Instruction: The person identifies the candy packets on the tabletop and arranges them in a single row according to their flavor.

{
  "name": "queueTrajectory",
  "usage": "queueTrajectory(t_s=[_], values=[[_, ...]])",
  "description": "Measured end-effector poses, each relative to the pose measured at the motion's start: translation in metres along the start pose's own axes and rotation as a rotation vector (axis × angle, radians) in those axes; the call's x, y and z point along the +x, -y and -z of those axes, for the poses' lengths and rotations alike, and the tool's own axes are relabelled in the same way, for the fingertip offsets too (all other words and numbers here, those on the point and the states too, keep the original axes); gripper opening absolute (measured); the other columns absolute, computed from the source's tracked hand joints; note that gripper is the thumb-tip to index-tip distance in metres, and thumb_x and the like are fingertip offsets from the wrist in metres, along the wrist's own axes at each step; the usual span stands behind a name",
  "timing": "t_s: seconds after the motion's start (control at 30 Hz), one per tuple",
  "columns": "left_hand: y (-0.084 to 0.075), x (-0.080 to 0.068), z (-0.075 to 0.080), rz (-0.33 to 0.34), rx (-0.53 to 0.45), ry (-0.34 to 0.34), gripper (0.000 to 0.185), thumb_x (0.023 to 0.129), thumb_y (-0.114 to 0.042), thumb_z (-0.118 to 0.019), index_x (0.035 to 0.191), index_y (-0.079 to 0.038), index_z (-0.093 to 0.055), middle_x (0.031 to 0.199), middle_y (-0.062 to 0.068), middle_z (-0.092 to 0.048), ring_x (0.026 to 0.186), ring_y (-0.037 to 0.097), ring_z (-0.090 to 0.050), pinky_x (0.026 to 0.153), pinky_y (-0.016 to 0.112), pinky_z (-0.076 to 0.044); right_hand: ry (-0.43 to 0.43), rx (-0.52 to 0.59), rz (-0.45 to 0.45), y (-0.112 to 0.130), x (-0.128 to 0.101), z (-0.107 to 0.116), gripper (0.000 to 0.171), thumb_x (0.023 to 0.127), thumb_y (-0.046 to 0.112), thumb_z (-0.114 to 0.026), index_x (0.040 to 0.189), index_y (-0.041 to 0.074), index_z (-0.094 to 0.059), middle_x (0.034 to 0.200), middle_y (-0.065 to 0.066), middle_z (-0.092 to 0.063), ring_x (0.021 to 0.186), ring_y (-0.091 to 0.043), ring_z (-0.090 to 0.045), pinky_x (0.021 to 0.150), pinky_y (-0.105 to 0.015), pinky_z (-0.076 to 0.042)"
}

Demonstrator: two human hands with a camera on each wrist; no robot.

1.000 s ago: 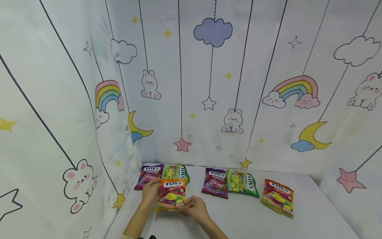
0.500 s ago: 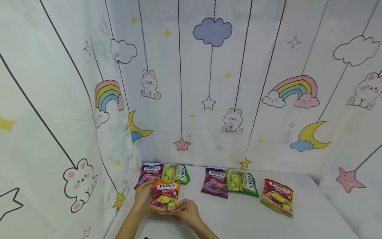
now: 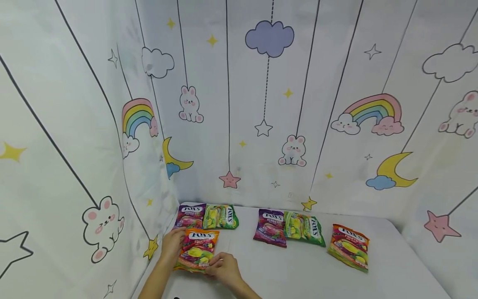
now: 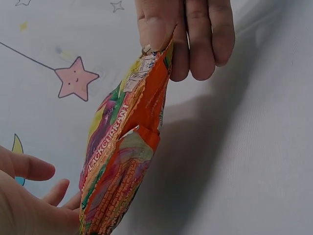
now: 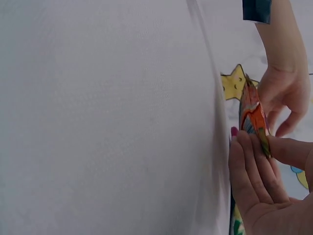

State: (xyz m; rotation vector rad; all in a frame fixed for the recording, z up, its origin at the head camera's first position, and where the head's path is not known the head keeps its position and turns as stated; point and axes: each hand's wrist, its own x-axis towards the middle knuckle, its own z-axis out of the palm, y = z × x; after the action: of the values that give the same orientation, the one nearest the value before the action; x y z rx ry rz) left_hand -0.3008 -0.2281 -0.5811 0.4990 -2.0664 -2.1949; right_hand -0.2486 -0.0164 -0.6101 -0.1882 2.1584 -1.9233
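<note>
Both hands pinch the orange candy bag (image 3: 196, 250): left hand (image 3: 172, 245) on its far-left edge, right hand (image 3: 223, 270) on the near-right corner, the bag low over the white table (image 3: 298, 270), just in front of the purple bag (image 3: 190, 215) and green bag (image 3: 221, 216). It looks like the placing step; next calls for lowering it flat and letting go. Crinkly glossy foil pouch, soft and lumpy; three more bags lie well right of the hands.

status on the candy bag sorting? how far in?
Looks done: a purple bag and a green bag lie side by side at back left. In hand: the left hand and right hand hold an orange bag just in front of them. Probably left: purple bag two, green bag two and orange bag two, untouched at right.
</note>
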Motion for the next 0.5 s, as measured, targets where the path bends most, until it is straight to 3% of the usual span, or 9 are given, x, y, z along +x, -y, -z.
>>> queueTrajectory(t_s=[0.23, 0.5], values=[[-0.003, -0.002, 0.008, 0.026, 0.003, -0.013, 0.050, 0.106, -0.017, -0.049, 0.149, 0.009, -0.047, 0.151, 0.035, -0.044, 0.138, 0.047, -0.046, 0.117, 0.057, -0.037, 0.009, -0.017, 0.019, -0.004, 0.000, -0.015, 0.022, 0.080, -0.004, -0.083, 0.087, 0.004, -0.063, 0.068, -0.006, -0.075, 0.065, -0.017, -0.074, 0.052, -0.023, -0.056], [0.004, -0.003, 0.025, 0.033, 0.026, -0.009, 0.051, 0.107, -0.016, -0.046, 0.151, 0.010, -0.043, 0.153, 0.037, -0.040, 0.141, 0.049, -0.042, 0.118, 0.059, -0.034, 0.025, -0.022, -0.003, -0.008, -0.002, -0.032, 0.022, 0.081, -0.003, -0.083, 0.088, 0.005, -0.064, 0.068, -0.005, -0.075, 0.064, -0.017, -0.074, 0.055, -0.026, -0.058]])
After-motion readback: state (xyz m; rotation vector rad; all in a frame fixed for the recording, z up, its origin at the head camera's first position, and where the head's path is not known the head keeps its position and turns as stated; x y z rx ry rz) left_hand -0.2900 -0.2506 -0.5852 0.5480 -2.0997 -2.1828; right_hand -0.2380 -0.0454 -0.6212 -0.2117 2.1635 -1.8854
